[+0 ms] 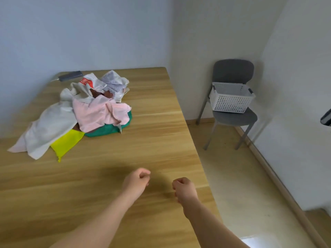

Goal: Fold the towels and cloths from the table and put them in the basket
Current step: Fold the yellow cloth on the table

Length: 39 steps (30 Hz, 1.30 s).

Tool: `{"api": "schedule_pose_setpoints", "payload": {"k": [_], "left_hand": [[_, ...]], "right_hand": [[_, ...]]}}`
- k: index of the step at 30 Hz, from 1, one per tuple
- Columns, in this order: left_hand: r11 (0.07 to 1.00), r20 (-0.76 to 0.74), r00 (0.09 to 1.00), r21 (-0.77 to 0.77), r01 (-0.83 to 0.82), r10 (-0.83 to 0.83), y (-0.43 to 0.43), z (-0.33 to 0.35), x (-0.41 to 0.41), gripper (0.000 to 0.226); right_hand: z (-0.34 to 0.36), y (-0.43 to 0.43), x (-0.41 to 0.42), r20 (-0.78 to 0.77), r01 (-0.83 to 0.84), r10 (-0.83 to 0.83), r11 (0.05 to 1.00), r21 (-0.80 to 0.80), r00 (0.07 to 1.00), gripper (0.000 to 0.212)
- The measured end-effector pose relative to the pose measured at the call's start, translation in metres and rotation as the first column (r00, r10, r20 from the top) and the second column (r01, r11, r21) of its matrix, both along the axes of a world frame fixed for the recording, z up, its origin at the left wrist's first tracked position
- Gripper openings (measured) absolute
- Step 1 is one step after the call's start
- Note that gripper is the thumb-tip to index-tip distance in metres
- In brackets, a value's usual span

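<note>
**Hands empty, pile untouched: folding yet to start**

Here we are at the tabletop (152, 158) — both hands hover low over the bare wood at the near edge. The left hand (137, 181) and the right hand (184, 189) are each curled in a loose fist, gripping nothing. They look parked over open space, probably where a cloth could be spread flat.

Up at ten o'clock from the hands sits the heap of cloths (86, 111), well apart from them and all tangled together. One by one I make out:
- a big cream sheet (52, 127)
- a pink towel (100, 113) on top
- a green cloth (107, 130) under it
- a yellow corner (66, 142) poking out
- something brown (97, 93)
- a pale patterned piece (112, 81)
- a cream one with red print (87, 82)

That's seven by colour — the true number I can't tell, as they overlap.

Over at two o'clock is one white perforated basket (231, 97), standing on one grey chair (234, 119) off the table. It will take a reach or a step to get there. Whether the basket holds anything is hidden by its wall.
</note>
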<state>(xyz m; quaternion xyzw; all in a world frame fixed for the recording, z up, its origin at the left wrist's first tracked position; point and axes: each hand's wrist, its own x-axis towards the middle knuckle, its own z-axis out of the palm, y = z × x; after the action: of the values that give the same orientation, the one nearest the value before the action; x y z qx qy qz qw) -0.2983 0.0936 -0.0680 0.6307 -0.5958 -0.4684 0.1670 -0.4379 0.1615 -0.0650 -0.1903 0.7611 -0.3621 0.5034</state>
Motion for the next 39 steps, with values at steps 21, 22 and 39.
{"api": "schedule_pose_setpoints", "payload": {"k": [21, 22, 39], "left_hand": [[0.980, 0.760, 0.646, -0.172, 0.096, 0.070, -0.226, -0.033, 0.179, 0.044], [0.968, 0.771, 0.634, -0.202, 0.147, 0.064, -0.222, -0.035, 0.180, 0.038], [0.907, -0.644, 0.728, -0.122, -0.402, 0.236, -0.204, 0.164, 0.103, 0.021]], "right_hand": [[-0.019, -0.161, 0.101, -0.078, -0.124, 0.136, 0.981, 0.147, 0.988, 0.006], [-0.018, -0.160, 0.101, -0.076, -0.133, 0.145, 0.980, 0.147, 0.986, 0.006], [0.114, -0.166, 0.099, 0.044, -0.202, 0.225, 0.933, -0.297, 0.973, 0.025]]}}
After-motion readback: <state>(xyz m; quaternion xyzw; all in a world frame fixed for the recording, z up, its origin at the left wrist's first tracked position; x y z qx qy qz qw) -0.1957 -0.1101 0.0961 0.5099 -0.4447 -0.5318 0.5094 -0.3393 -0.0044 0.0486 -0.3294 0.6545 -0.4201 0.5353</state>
